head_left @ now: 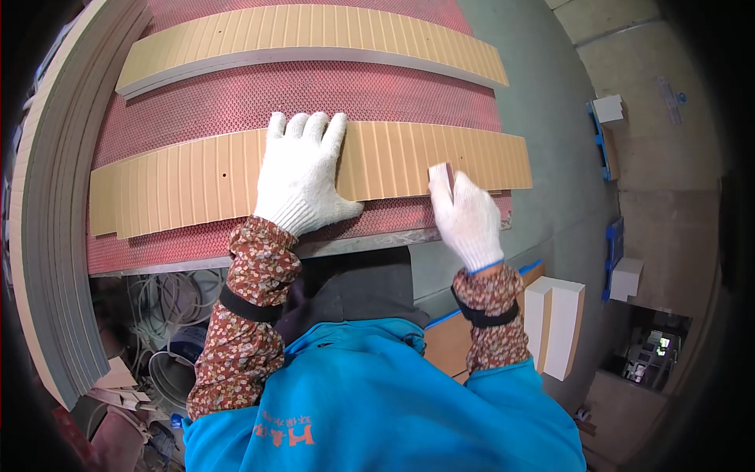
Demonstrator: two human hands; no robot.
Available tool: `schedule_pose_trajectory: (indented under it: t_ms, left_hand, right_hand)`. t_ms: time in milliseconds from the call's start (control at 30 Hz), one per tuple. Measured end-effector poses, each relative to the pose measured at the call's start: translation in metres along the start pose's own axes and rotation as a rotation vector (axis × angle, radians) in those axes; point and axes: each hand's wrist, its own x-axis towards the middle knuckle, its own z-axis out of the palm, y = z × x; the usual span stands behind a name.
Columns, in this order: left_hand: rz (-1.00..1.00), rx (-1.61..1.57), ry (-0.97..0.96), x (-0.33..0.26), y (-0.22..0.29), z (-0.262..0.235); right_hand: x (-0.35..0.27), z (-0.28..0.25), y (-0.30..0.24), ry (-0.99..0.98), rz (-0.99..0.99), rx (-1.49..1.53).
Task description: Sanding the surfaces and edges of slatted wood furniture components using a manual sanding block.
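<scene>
The near board lies directly under the left hand, and its long axis runs roughly from 9 to 3 o'clock in a shallow bow. The left hand rests at about the board's middle, palm down, with the fingers a little apart and aimed at 12 o'clock, the thumb out toward 4. The right hand is at the board's near edge, its fingers clamped on a small strip that has a pinkish-brown face; its exact material is hard to tell. From the right hand, most of the board stretches toward 10 o'clock and only a short end reaches to 2. Of the 2 hands, the right is nearer that short end.

The board is tan, ribbed crosswise with shallow grooves and marked by 2 small dark spots; at its left end another layer pokes out below. It sits on a red mat with a fine mesh texture, on a counter with a straight front edge. Toward 12 o'clock lies a matching far board, with a pale, thick side. A tall stack of curved boards fills 9 o'clock. The gloves are white knit; the sleeves are flowered cloth. Smooth white blocks stand at 4 o'clock.
</scene>
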Motion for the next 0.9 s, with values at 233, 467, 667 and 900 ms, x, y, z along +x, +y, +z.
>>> schedule_pose_trajectory:
  t_ms: [233,467,667,900]
  left_hand:
    - [0.012,0.005,0.011,0.002,0.0,0.001]
    - [0.004,0.028,-0.002,0.0,-0.001,0.003]
    - [0.003,0.007,-0.008,0.0,-0.001,0.0]
    - [0.012,0.017,0.016,0.002,0.0,0.0]
  right_hand:
    - [0.097,-0.007,-0.014,-0.047,0.079,0.015]
    - [0.061,-0.005,-0.013,-0.1,0.101,-0.01]
    - [-0.007,-0.004,0.001,-0.065,-0.028,-0.03]
    - [0.068,-0.006,-0.01,-0.045,0.069,0.026]
